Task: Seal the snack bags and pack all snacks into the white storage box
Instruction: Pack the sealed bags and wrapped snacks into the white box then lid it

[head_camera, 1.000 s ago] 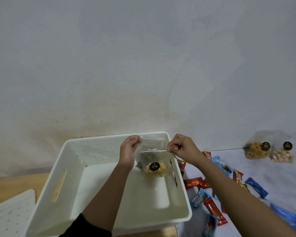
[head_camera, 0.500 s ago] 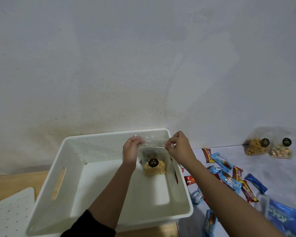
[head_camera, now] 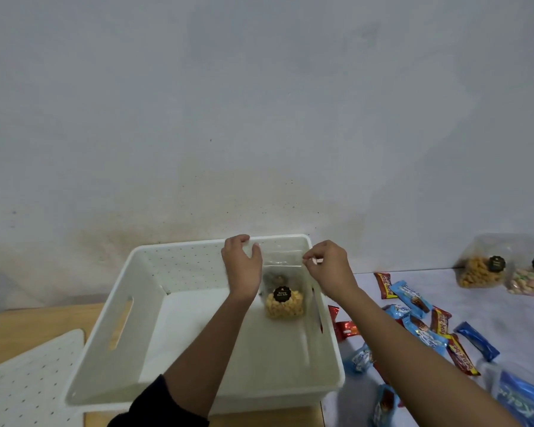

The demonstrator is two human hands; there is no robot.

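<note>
A clear snack bag (head_camera: 282,300) with yellow pieces and a round black label stands upright inside the white storage box (head_camera: 114,334), near its far right corner. My left hand (head_camera: 241,266) is at the bag's top left edge, fingers loosely curled against it. My right hand (head_camera: 327,269) pinches the bag's top right corner. On the grey surface to the right stand two more clear bags, one with orange snacks (head_camera: 478,272) and one with pastel snacks (head_camera: 529,280). Several red and blue wrapped snacks (head_camera: 426,328) lie scattered between them and the box.
The box's white perforated lid (head_camera: 28,383) lies at the lower left on a wooden table (head_camera: 34,318). A large blue packet (head_camera: 524,399) sits at the bottom right edge. A plain wall rises right behind the box.
The bag has gone lower and further back into the box with both hands. My left hand's fingers have loosened from a pinch to a looser hold at the bag's top.
</note>
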